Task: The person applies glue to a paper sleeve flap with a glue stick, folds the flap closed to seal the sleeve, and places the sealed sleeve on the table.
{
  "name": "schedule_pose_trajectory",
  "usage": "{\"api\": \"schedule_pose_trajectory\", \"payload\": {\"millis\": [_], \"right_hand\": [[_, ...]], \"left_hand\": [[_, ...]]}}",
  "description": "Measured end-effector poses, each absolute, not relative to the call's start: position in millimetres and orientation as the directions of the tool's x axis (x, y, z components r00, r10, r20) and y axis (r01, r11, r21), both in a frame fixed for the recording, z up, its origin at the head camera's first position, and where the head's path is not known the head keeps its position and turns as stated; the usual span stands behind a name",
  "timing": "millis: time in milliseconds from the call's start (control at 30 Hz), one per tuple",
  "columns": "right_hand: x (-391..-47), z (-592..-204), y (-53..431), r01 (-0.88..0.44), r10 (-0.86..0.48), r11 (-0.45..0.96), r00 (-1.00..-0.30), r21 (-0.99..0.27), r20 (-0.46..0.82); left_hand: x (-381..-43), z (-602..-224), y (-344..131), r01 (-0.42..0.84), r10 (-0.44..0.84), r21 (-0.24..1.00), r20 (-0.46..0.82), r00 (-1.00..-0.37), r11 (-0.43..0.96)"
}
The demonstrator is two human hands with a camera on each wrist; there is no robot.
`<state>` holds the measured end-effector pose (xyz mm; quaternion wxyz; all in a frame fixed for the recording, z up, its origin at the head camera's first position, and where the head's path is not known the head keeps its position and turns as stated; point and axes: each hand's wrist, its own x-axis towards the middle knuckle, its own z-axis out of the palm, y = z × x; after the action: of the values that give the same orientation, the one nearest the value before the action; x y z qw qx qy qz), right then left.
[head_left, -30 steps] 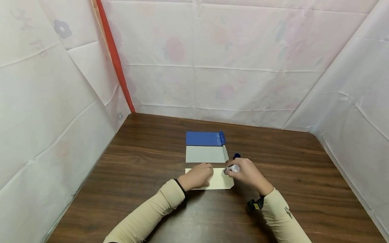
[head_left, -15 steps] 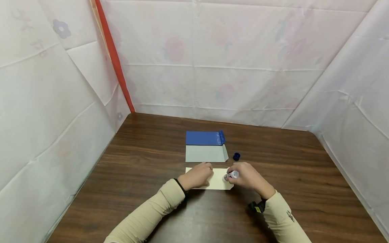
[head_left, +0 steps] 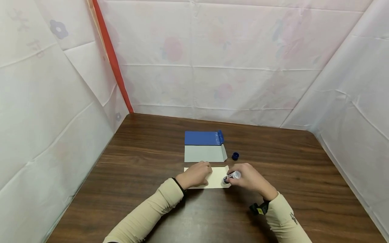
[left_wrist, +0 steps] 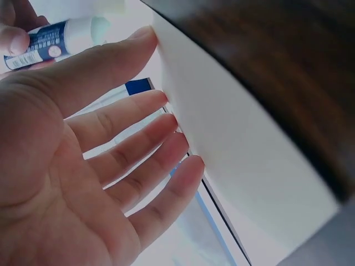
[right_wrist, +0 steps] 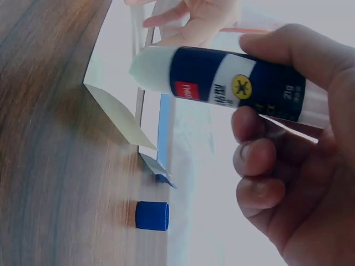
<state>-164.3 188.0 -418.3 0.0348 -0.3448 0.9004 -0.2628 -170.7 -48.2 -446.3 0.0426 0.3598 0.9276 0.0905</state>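
My right hand grips an uncapped glue stick between thumb and fingers, with its pale tip toward the cream paper envelope. In the head view the stick tilts over the envelope's right end, where a flap stands folded up. My left hand rests on the envelope's left part with its fingertips pressing the paper, as the left wrist view shows. Behind the envelope lie a pale grey-green envelope and a blue envelope, both with flaps at the right; white glue marks show near the blue one's flap.
A dark blue glue stick cap stands on the wooden table, right of the grey-green envelope and just beyond my right hand. White patterned sheeting walls the table at the back and on both sides.
My right hand has brought the glue stick slightly toward me along the cream envelope's right end, uncovering the blue cap. The envelope's right flap now stands up more. My left hand stays put.
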Motion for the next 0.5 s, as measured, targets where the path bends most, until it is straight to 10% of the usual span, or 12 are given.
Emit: {"api": "schedule_pose_trajectory", "payload": {"millis": [500], "right_hand": [[-169.3, -419.0, 185.0, -0.508, -0.551, 0.629, -0.825, -0.589, 0.122]], "left_hand": [[-171.3, -446.7, -49.2, 0.633, 0.658, 0.242, -0.03, -0.752, 0.735]]}}
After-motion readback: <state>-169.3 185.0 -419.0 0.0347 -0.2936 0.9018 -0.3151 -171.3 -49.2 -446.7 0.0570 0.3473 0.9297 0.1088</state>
